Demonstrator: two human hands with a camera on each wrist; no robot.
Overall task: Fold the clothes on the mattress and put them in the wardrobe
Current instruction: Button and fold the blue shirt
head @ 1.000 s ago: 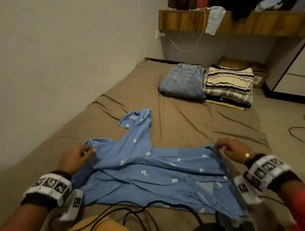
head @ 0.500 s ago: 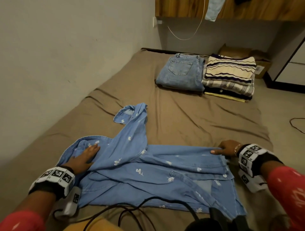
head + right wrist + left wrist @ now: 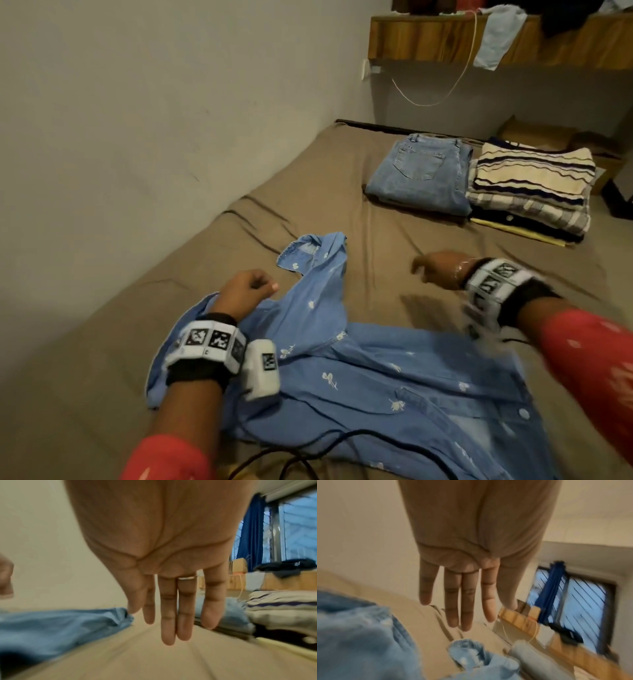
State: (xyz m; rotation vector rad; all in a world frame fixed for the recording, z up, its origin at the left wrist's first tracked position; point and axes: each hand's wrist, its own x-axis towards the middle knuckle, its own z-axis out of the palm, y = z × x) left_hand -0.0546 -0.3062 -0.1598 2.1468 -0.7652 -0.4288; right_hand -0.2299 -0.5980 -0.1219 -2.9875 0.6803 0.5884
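A light blue denim shirt (image 3: 359,377) with small white flowers lies spread on the brown mattress (image 3: 394,240). One sleeve (image 3: 318,267) stretches away from me, its cuff turned over. My left hand (image 3: 248,291) hovers over the shirt's left shoulder and holds nothing; the left wrist view shows its fingers (image 3: 462,601) straight above the shirt (image 3: 359,635). My right hand (image 3: 435,270) is blurred in the air over bare mattress, beyond the shirt's far edge. Its fingers (image 3: 171,615) are straight and empty, with the shirt (image 3: 60,622) to their left.
Folded jeans (image 3: 421,174) and a stack of folded striped clothes (image 3: 531,185) sit at the mattress's far end. A wooden shelf (image 3: 428,44) with hanging garments and a white cord is above them. The wall runs along the left. Black cables (image 3: 308,452) cross the near edge.
Both hands have come off the shirt. The left rose from the shoulder area; the right left the shirt's far edge and moved up over bare mattress. The shirt stays flat.
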